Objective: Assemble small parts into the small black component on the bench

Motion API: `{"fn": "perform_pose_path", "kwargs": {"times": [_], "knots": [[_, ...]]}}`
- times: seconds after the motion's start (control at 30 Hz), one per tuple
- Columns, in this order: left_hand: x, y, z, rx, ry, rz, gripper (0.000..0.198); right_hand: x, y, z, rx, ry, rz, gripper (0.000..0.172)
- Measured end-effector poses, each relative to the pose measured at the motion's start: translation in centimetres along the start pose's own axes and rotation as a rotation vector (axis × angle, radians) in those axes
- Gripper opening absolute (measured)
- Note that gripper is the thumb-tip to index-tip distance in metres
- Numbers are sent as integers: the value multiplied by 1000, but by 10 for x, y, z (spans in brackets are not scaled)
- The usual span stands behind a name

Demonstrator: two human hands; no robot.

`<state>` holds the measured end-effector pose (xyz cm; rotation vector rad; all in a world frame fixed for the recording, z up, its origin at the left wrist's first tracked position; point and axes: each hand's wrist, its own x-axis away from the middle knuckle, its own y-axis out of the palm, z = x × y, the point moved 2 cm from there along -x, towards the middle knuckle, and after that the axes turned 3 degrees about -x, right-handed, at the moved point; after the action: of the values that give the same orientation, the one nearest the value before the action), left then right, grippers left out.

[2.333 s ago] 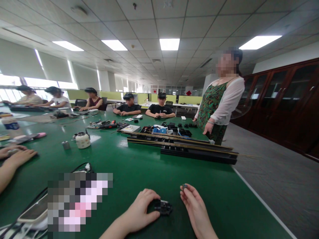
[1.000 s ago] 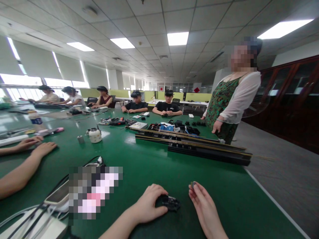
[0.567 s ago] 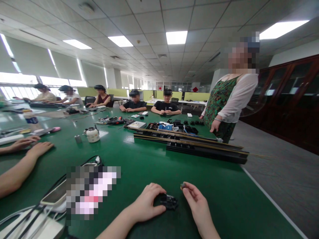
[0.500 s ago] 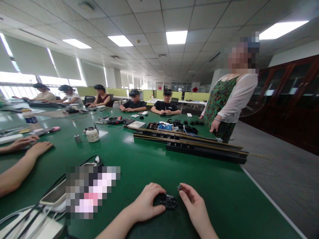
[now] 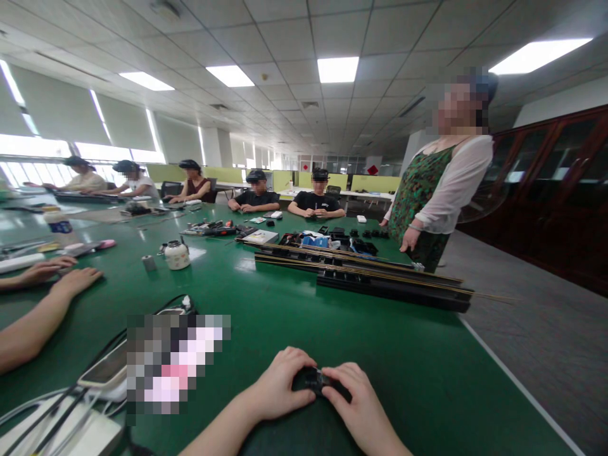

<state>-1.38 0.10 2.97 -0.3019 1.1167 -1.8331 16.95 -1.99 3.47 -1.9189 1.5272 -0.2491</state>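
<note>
On the green tabletop (image 5: 266, 329), a small black plastic part (image 5: 312, 380) lies between my two hands. My left hand (image 5: 278, 387) grips its left side, thumb at the near edge and fingers at the far edge. My right hand (image 5: 355, 400) is closed at the part's right end, thumb and fingertips pinching a small grey piece (image 5: 325, 379) against it. The fingers mostly cover this piece, so its exact kind and seating cannot be made out.
Long black rails (image 5: 380, 291) with thin brass-coloured rods lie ahead. Phones and cables (image 5: 102, 373) sit to my left, near a white box (image 5: 71, 430). Beyond are a lidded jar (image 5: 177, 256) and a grey cylinder (image 5: 149, 263). A co-worker's hands (image 5: 71, 278) rest at far left; a person (image 5: 427, 190) stands at right.
My right hand has moved left and brought the small grey piece from beside the black part onto its right end. My left hand has stayed on the part.
</note>
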Motion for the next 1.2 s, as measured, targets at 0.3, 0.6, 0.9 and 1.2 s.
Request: {"fn": "perform_pose_path", "kwargs": {"times": [0.3, 0.6, 0.9, 1.2], "knots": [[-1, 4, 10, -7, 13, -12, 31, 6, -7, -6, 175, 41, -64, 20], [-5, 5, 13, -9, -8, -11, 36, 5, -11, 4, 5, 73, -44, 29], [-3, 4, 4, 25, -13, -2, 52, 4, -6, 13, -65, 133, 7, 40], [-6, 9, 5, 5, -6, 1, 51, 5, -11, 14, -90, 124, 19, 36]]}}
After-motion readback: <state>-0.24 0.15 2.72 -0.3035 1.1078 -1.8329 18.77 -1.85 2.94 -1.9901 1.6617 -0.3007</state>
